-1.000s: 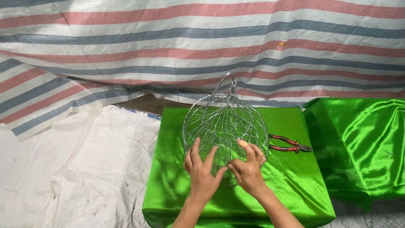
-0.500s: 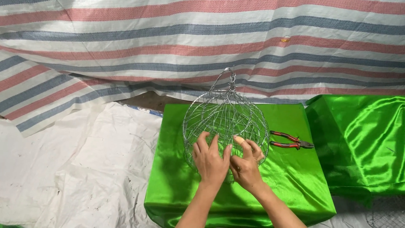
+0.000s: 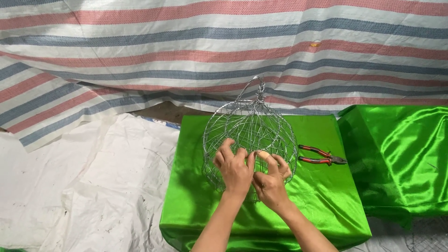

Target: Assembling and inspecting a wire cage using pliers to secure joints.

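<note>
A round wire frame [image 3: 249, 128] shaped like a cage, with a hook at its top, stands on a table draped in shiny green cloth [image 3: 317, 196]. Both my hands press on its near side. My left hand [image 3: 233, 169] lies spread on the wires, fingers pointing up. Beside it, my right hand [image 3: 272, 177] pinches the wires with its fingertips, touching the left hand. What exactly the fingertips grip is hidden by the hands.
Red-handled pliers [image 3: 321, 155] lie on the green cloth right of the frame. A second green-draped block [image 3: 401, 158] stands at the right. A striped tarp [image 3: 186, 51] hangs behind, and white sheeting [image 3: 79, 186] covers the floor at left.
Both hands have slid closer together on the frame's near side; the left moved right until the two touch. The frame stays in place.
</note>
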